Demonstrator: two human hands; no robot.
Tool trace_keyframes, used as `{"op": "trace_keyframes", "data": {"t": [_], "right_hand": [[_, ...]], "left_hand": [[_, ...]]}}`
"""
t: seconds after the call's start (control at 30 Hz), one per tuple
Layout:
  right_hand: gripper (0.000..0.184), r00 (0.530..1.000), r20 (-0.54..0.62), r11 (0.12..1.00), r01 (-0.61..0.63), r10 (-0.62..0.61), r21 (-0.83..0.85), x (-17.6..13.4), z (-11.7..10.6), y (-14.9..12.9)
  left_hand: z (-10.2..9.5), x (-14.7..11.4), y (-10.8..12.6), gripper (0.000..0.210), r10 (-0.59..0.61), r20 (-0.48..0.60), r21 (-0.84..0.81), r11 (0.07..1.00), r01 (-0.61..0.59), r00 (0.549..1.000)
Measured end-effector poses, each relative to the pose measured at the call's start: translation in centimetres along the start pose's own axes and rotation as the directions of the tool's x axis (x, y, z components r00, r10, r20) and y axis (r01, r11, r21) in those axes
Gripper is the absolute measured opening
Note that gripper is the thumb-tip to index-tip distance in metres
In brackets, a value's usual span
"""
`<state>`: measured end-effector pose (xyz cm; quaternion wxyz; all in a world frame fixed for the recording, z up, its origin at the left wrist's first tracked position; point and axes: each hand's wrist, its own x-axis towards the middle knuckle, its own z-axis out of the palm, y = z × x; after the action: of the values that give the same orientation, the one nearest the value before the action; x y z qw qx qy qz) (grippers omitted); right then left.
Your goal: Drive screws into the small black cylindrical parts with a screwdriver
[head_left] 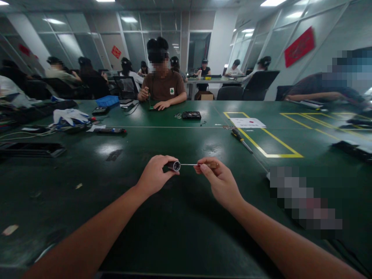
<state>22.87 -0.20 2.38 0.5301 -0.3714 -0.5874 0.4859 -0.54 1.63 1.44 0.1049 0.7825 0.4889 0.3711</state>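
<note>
My left hand (155, 174) is closed around a short dark cylinder (175, 166) with a round, metal-rimmed open end that faces me; it looks like a flashlight, but I cannot be sure. In my right hand (222, 180) is a screwdriver (190, 164), its amber handle between thumb and fingers. The thin shaft points left and its tip meets the cylinder's side or rim; exactly where is too small to tell. Both hands are above the green table (157, 236).
Beyond my right hand lies a yellow-black screwdriver (241, 140) beside a white sheet (250, 123). A black device (191, 115) sits farther back, near a co-worker (162, 83). White gloves (69, 117), a blue bin (107, 101) and a black tray (31, 149) are on the left.
</note>
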Motion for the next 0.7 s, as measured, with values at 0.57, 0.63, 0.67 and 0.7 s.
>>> {"op": "trace_keyframes", "data": {"t": [0.57,0.63,0.67,0.7], "right_hand": [[0.021,0.997,0.072,0.999,-0.015,0.018,-0.039,-0.31,0.11,0.12],[0.021,0.998,0.058,1.000,0.001,0.001,-0.023,-0.37,0.04,0.12],[0.022,0.999,0.043,1.000,0.010,-0.010,-0.012,-0.39,0.01,0.10],[0.022,0.999,0.026,1.000,0.018,-0.018,-0.002,-0.39,-0.02,0.07]], "left_hand": [[0.00,-0.04,-0.09,0.030,-0.017,-0.035,-0.003,1.000,0.017,0.999],[-0.01,-0.03,-0.06,0.030,-0.020,-0.032,-0.004,1.000,0.020,0.999],[-0.01,-0.02,-0.05,0.030,-0.021,-0.031,-0.005,1.000,0.020,0.999],[-0.01,-0.02,-0.03,0.030,-0.021,-0.031,-0.007,1.000,0.021,0.999]]}}
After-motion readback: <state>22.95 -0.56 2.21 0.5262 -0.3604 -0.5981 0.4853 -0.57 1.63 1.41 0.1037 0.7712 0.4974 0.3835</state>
